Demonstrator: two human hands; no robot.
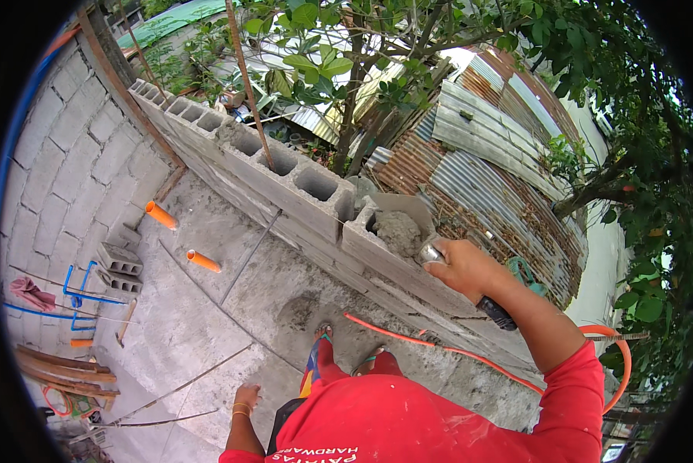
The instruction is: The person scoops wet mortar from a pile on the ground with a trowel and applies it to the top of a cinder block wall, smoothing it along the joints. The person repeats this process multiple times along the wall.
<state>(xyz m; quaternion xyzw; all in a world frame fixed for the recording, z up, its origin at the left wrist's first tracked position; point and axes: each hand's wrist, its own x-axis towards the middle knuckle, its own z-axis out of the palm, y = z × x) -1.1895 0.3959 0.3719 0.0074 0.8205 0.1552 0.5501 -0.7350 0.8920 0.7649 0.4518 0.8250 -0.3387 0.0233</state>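
My right hand (pixel 463 270) is closed round a black-handled metal tool (pixel 431 252) at the top of a low concrete block wall (pixel 315 224). The tool's shiny end shows by my thumb, and its black grip (pixel 497 313) sticks out below my wrist. How far the tool reaches beyond the metal end is hidden. Just beside it, a heap of wet grey mortar (pixel 397 231) lies on a hollow block. My left hand (pixel 246 396), a band at its wrist, hangs low at my side with nothing visible in it and its fingers loosely apart.
Thin rods (pixel 252 85) rise from the wall's hollow cores. Beyond are rusty corrugated sheets (pixel 477 185) and a tree. Orange pipe stubs (pixel 161 214) stand up from the concrete floor, with loose hollow blocks (pixel 119 266) farther left. An orange hose (pixel 470 355) runs along the wall's foot.
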